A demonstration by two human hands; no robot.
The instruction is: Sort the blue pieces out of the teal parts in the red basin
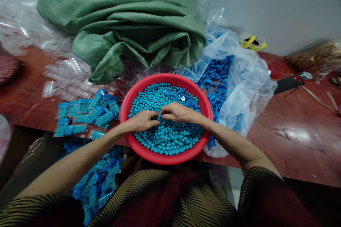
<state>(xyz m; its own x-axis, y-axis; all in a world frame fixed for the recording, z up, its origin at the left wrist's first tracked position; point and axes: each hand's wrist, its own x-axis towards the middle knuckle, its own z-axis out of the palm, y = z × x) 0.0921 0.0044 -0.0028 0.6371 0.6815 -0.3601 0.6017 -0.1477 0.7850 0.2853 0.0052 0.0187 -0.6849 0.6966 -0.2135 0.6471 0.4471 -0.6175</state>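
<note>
A red basin [166,159] full of small turquoise beads [150,97] is right in front of me. My left hand [145,120] is low over the beads, its thumb and fingers curled toward each other. Close beside it, my right hand [178,112] has bent fingers in a pinch, the tips almost meeting the left hand's. Whatever is between the fingers is too small or hidden to make out. Blue caps [193,103], one with a white-and-dark eye-like mark near it, lie on the beads behind my right hand.
Clear bead-filled tubes with blue caps [77,108] lie left of the basin, more [92,188] below the table edge. Clear empty tubes [70,74] are behind them. A green sack [128,17] stands at the back. Blue pieces [217,74] spill from a plastic bag [246,81] at right.
</note>
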